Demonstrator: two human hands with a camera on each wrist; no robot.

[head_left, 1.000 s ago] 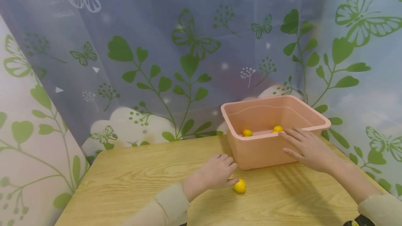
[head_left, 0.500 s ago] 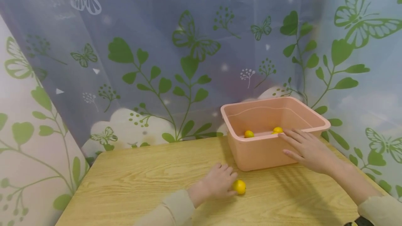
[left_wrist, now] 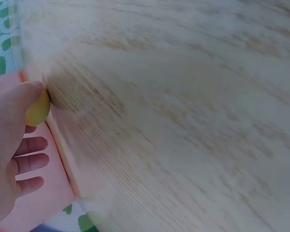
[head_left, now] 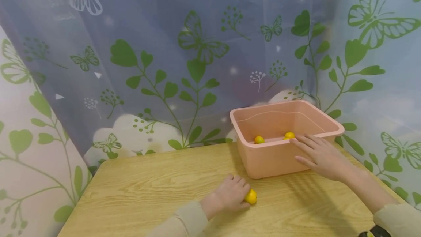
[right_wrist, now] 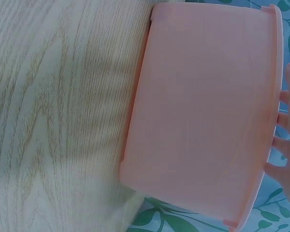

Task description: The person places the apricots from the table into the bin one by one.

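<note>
In the head view my left hand (head_left: 227,195) is low over the table, in front of a pink tub (head_left: 241,131). Its thumb and forefinger pinch a small yellow lemon (head_left: 251,196) that sits on the wood. From the left wrist, the thumb covers part of that lemon (left_wrist: 37,113), while the other fingers extend past it. My right hand (head_left: 323,159) lies with straight, spread fingers at the tub's near rim. The right wrist view catches those fingertips (right_wrist: 275,167) at the rim. Inside the tub are a yellow fruit (head_left: 259,140) and more yellow fruit (head_left: 289,135), partly hidden by the wall.
A wooden table (head_left: 148,185) carries the tub at its back right. Behind it hangs a cloth backdrop (head_left: 158,72) printed with leaves and butterflies, with side panels left and right. A dark object (head_left: 378,231) is cut off at the bottom right, near the right sleeve.
My left hand has come down and slightly toward me, its thumb and forefinger closing round the lemon on the table. The right hand stays at the rim.
</note>
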